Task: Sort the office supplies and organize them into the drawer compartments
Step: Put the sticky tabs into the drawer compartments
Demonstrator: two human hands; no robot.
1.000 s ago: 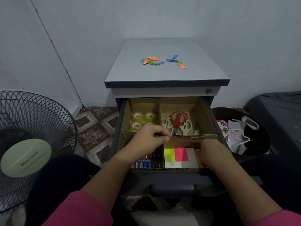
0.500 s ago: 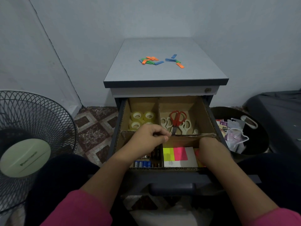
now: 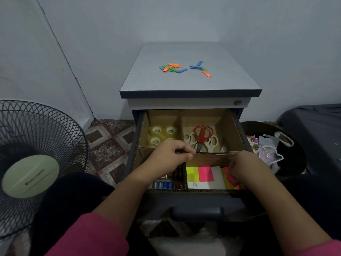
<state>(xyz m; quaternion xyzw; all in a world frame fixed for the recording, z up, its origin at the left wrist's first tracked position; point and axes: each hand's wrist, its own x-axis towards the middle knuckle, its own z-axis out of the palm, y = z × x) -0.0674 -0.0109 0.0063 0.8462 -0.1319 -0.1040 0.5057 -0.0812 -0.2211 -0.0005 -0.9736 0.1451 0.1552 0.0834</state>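
Here I see the grey cabinet with its top drawer pulled out, cardboard dividers splitting it into four compartments. My left hand hovers over the front-left compartment, fingers curled, thumb against forefinger; whether it pinches anything I cannot tell. My right hand curls around sticky notes in the front-right compartment. Scissors lie back-right, tape rolls back-left, batteries front-left, coloured plastic tabs on the cabinet top.

Dim, cool, even light falls from above, and the cabinet top is the brightest surface, with no glare on it. The open drawer sinks into soft shadow, the lower corners go near black, and the wide lens bows the wall seam and fan at the left edge. Focus is fairly sharp mid-frame, slightly smeared on the sleeves.
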